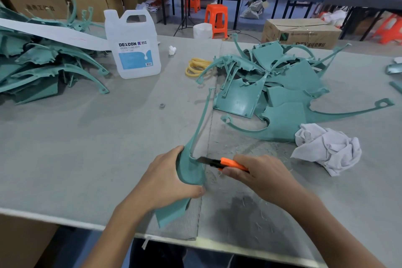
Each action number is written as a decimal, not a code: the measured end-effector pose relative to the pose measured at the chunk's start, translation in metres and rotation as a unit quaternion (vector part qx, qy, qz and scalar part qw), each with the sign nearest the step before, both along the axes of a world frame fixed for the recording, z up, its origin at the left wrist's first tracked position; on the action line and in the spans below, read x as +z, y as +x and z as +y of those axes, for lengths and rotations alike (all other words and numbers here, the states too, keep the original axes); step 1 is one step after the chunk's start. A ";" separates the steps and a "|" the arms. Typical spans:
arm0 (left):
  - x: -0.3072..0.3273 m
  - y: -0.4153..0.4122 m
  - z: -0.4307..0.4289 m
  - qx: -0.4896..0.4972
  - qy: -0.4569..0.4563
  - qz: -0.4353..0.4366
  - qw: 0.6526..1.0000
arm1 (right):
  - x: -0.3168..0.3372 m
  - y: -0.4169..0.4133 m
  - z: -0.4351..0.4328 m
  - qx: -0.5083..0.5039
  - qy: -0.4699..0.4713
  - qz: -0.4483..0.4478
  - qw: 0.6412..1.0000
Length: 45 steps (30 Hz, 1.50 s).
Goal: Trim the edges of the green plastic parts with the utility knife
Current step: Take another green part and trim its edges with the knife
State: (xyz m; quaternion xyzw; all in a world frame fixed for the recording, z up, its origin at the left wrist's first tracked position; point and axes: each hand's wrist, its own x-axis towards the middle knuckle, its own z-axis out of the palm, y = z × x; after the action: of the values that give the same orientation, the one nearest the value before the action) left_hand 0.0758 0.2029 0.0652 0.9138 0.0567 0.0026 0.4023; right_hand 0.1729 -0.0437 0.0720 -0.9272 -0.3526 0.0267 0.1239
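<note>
Left hand: curled round the wide panel of the held green part, thumb across its face, likely bracing it against the blade's push.
Held green part: lifted over the near edge of the grey table, between the two hands; the flat panel points back at the person and the thin curved arm reaches away, so the long axis runs near to far, leaning slightly right.
Right hand: closed on the orange utility knife, just beside the left hand.
Utility knife: lies crosswise to the part, blade tip pointing left and meeting the inner edge where arm joins panel, apparently to shave flash.
White rag: crumpled, to the right.
Right pile of green parts: within reach beyond the rag; whether trimmed, I cannot tell.
Left pile of green parts: well apart, far left.
</note>
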 end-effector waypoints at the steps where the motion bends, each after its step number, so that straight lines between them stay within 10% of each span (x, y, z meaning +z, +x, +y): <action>1: 0.000 0.000 0.000 0.000 0.001 -0.003 1.000 | -0.001 -0.001 0.001 0.006 -0.002 0.003 1.000; 25: -0.004 -0.005 0.000 0.009 0.022 -0.024 0.999 | -0.005 -0.007 0.008 -0.036 0.044 0.008 0.998; 34: -0.005 -0.008 0.031 -0.089 0.237 0.053 0.966 | -0.017 -0.017 0.001 -0.069 0.109 0.091 0.987; 45: -0.038 -0.026 0.022 0.136 0.188 -0.005 0.973 | -0.002 -0.024 0.016 0.013 -0.007 0.048 0.999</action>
State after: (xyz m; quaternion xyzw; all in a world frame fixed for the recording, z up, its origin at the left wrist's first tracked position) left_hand 0.0494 0.2246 0.0273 0.9566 0.1772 0.0724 0.2196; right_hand 0.1486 -0.0276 0.0702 -0.9211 -0.3577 0.0756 0.1338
